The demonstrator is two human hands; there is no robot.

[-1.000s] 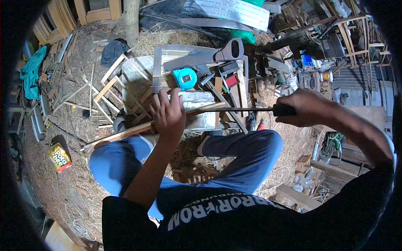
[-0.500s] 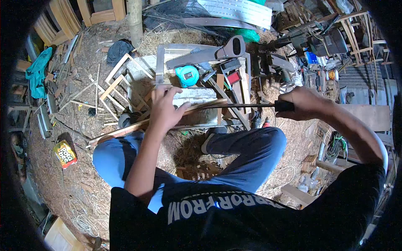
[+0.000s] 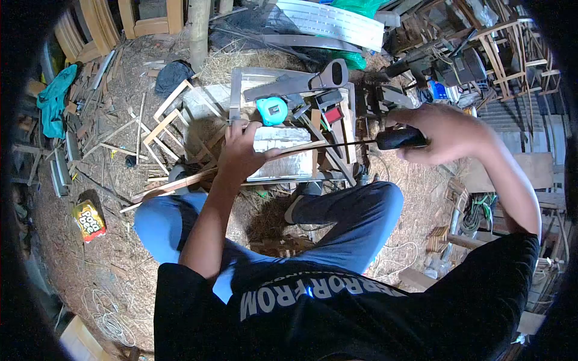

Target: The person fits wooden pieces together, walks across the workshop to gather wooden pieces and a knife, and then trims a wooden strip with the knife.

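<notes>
My left hand [image 3: 241, 150] is closed round a long thin wooden strip [image 3: 180, 185], pressing it over a whitish worn block [image 3: 283, 156]. The strip slants down left past my left knee. In my right hand [image 3: 445, 132] is the black handle [image 3: 398, 139] of a tool with a long, thin, dark blade [image 3: 344, 144]. Its blade appears nearly edge-on, so I cannot tell its exact kind. The blade's far end meets the strip's right end, close to my left thumb. Just beyond lie a turquoise tape measure [image 3: 272, 111] and a handsaw [image 3: 301, 83].
A small red box [image 3: 332, 115] sits among tools and wood pieces on the low work surface. Thin wooden frames [image 3: 161, 129] lean to the left. A yellow snack bag [image 3: 89, 221] and coiled string [image 3: 111, 325] lie on the ground. Scrap wood crowds the right side.
My right hand has turned slightly, with the tool's handle shifting left and a little up. The blade now reaches further across the strip. My left hand stays on the strip.
</notes>
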